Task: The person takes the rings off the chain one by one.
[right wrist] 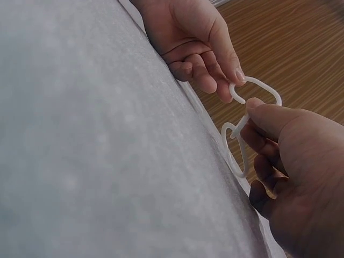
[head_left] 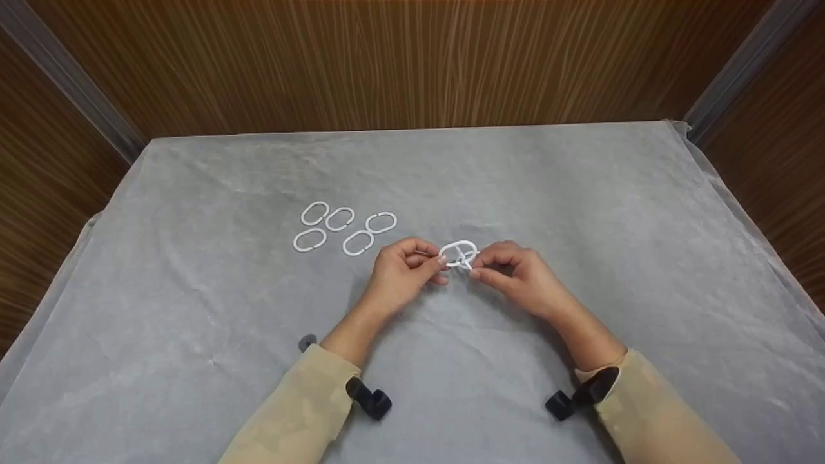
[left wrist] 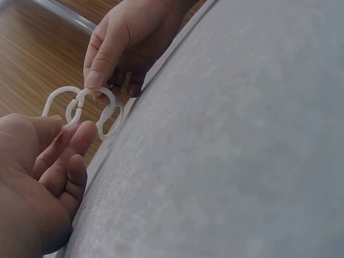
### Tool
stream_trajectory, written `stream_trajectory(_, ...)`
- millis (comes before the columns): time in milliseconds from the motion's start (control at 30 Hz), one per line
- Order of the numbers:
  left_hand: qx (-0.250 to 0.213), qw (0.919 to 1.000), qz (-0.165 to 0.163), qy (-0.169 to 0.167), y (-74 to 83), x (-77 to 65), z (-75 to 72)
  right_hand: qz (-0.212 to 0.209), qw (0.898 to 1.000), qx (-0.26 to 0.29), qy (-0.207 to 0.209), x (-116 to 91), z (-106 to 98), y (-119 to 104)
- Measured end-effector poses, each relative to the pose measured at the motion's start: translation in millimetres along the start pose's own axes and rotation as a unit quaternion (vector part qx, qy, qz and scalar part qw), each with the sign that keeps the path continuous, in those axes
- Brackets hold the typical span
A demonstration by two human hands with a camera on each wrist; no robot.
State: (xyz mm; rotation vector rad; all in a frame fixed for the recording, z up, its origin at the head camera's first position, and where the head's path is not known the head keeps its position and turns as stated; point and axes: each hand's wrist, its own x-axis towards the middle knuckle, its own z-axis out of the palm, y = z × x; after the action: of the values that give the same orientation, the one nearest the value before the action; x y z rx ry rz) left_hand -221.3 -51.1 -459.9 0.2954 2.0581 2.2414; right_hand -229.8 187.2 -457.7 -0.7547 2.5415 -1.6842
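White oval curtain rings, each with a small gap in its side, are in both hands above the table. My left hand [head_left: 403, 270] pinches one ring [left wrist: 62, 89] between thumb and fingers. Opposite it, my right hand [head_left: 525, 277] pinches a second ring [left wrist: 110, 95] with thumb and forefinger. The two held rings cross each other near their gaps. A third ring [right wrist: 245, 161] hangs linked from the right hand's ring, below the fingers. In the right wrist view, the right thumb and fingers hide part of the second ring.
Several loose white rings [head_left: 309, 240] lie on the grey cloth [head_left: 193, 290] to the left of the hands. Wood-grain panels [head_left: 412, 64] stand behind the table and at both sides. Black wrist mounts [head_left: 370, 398] stick out from the sleeves.
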Motion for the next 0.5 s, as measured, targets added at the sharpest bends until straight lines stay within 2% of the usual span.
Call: stream_trajectory(500,0.009,0.9997,0.006,-0.022,-0.5,-0.4,-0.5,0.001,1.0,-0.003,-0.005,-0.5,-0.1,0.3)
